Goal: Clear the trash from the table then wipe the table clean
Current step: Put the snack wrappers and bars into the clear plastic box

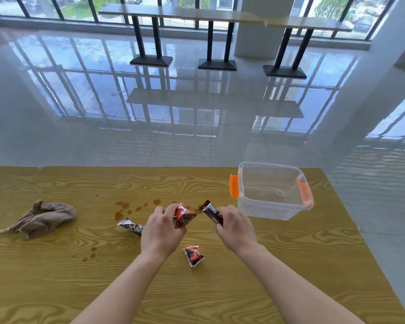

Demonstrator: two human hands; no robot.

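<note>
My left hand (160,230) is closed around a crumpled red wrapper (184,215), held just above the wooden table (290,265). My right hand (235,226) grips a dark brown wrapper (211,210) by its lower end. A silver-brown wrapper (130,226) lies on the table just left of my left hand. Another red wrapper (193,255) lies between my forearms. Brown spill stains (124,209) dot the table beyond my left hand, with smaller drops (89,253) nearer. A crumpled brown cloth (43,218) rests at the left.
A clear plastic bin (272,206) with orange handles stands empty at the table's far right, just beyond my right hand. Past the far table edge is a glossy tiled floor, with a long counter on black legs (216,38) by the windows.
</note>
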